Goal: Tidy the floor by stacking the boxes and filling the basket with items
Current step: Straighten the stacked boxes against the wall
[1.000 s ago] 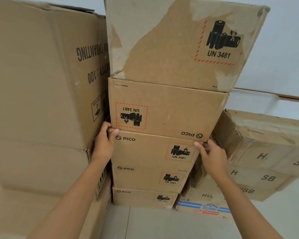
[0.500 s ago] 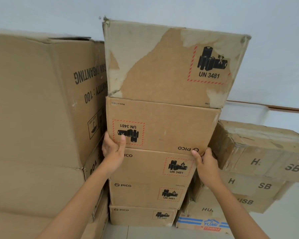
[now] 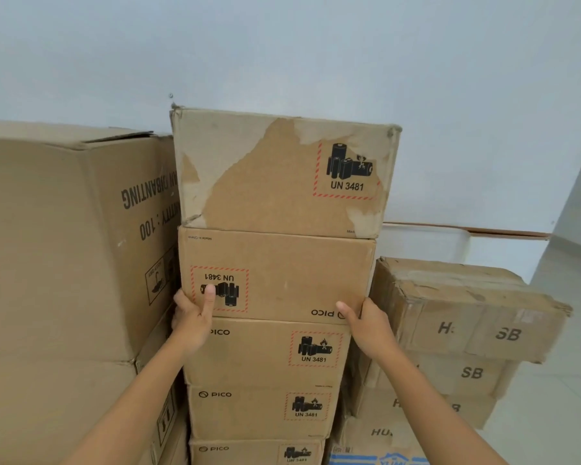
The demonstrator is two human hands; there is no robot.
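Box-stacking step: the left hand point(image 3: 192, 317) and right hand point(image 3: 369, 325) each grip a bottom corner of the upside-down box point(image 3: 282, 276). Its thumbs press the front. Next, I think, push it straight on the stack point(image 3: 265, 380).

The centre of the frame is walled off by a stack of PICO boxes point(image 3: 275, 330), its torn top box point(image 3: 282, 172) overhanging the upside-down box point(image 3: 282, 273) beneath, and the tall carton point(image 3: 64, 246) filling the left side stands tight against that stack, leaving only a narrow slot where the left hand point(image 3: 192, 317) sits. On the right, the taped brown boxes point(image 3: 450, 330) stand just beside the stack, with a slim gap taken up by the right hand point(image 3: 369, 327). Open room lies above all the boxes along the pale wall point(image 3: 316, 45) and at far right over the bare floor point(image 3: 567, 380).
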